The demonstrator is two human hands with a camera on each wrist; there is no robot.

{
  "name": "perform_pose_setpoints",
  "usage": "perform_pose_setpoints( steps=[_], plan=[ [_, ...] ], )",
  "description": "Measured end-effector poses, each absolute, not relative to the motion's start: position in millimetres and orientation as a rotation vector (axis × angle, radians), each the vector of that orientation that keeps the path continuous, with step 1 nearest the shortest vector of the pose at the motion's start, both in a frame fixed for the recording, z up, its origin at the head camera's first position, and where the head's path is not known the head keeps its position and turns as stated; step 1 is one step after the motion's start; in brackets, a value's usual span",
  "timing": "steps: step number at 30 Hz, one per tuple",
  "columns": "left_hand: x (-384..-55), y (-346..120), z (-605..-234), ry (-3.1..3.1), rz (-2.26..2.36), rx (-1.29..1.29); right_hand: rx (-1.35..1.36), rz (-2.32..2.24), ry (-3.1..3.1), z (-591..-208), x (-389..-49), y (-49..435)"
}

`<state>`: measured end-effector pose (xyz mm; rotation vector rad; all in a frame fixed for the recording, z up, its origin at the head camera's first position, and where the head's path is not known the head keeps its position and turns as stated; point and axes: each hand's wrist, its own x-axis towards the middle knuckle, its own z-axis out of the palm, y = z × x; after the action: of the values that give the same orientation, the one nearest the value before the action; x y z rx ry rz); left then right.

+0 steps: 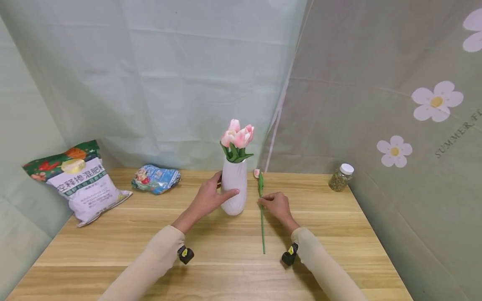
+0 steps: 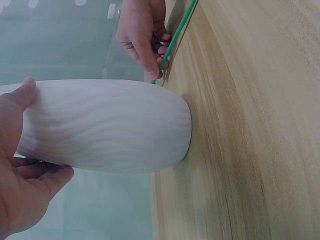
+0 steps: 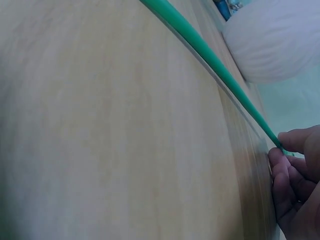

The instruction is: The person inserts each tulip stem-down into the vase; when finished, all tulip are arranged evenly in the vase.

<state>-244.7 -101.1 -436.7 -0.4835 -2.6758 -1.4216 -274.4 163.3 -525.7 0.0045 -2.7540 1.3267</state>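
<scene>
A white, rippled vase (image 1: 234,188) stands upright on the wooden table, with several pink-and-white tulips (image 1: 237,134) and green leaves rising from its mouth. My left hand (image 1: 208,195) grips the vase from the left, thumb across its front and fingers behind; the left wrist view shows the vase (image 2: 105,125) between thumb and fingers. To the right of the vase lies a single tulip (image 1: 262,217) with a long green stem, its pink head at the far end. My right hand (image 1: 278,205) pinches that stem between thumb and fingers, as the stem (image 3: 220,70) in the right wrist view confirms.
At the back left a fertilizer bag (image 1: 88,188) leans upright, and a blue packet (image 1: 156,179) lies beside it. A small jar (image 1: 340,178) with a white lid stands at the back right. Hanging cloth (image 1: 196,83) borders the table (image 1: 226,276) behind and at the sides.
</scene>
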Motion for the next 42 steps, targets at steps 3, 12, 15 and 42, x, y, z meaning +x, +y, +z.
perform_pose_setpoints(
  steps=[3,12,15,42],
  plan=[
    [-244,-101,-436,-2.670,-1.426,-0.484,-0.001,1.342,-2.762,-525,-274,163],
    [-243,-101,-434,-2.679,-1.437,-0.472,-0.027,1.349,-2.777,-522,-273,161],
    [-243,-101,-434,-2.679,-1.436,-0.473,-0.046,1.358,-2.777,-521,-273,161],
    [-243,-102,-435,-2.669,-1.449,-0.483,-0.082,1.453,-2.687,-494,-254,173]
  ],
)
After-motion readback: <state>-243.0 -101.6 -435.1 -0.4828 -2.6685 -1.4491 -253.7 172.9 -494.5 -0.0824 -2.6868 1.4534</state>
